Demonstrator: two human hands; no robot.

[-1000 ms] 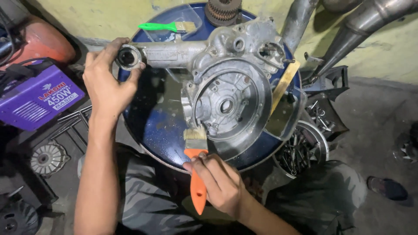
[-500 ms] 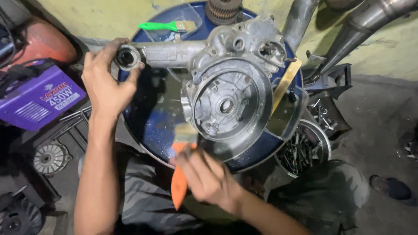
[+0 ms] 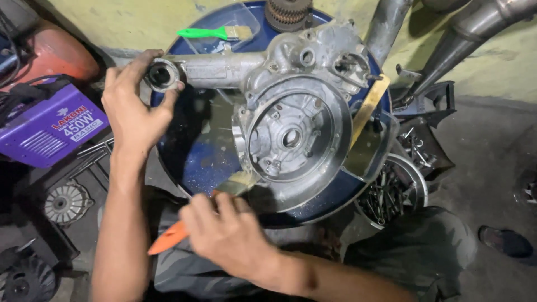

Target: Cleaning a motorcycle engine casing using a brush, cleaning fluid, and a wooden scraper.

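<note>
We have the round blue basin (image 3: pixel 190 168) under everything, and the grey metal engine casing (image 3: pixel 291 128) lies across it on its side, its round open face turned up toward us and its long tube arm reaching out to the left rim. Our left hand (image 3: pixel 134 106) steadies that arm, the fingers (image 3: pixel 146 60) curled around the ring-shaped end of the tube and touching it on both sides. Our right hand (image 3: pixel 229 232) is closed around the orange-handled brush (image 3: pixel 193 221), whose pale bristles (image 3: pixel 239 182) press against the lower left edge of the casing's round rim. To brush well here, we judge it best to keep the left grip firm so the casing cannot rock in the basin, and to work the bristles along the rim and into the ribs and bolt holes with short strokes, since grime likely sits in those recesses. A spare green-handled brush (image 3: pixel 215 33) lies at the far rim of the basin, and a metal bowl of bolts and small parts (image 3: pixel 394 193) sits just beside the basin on the right.
</note>
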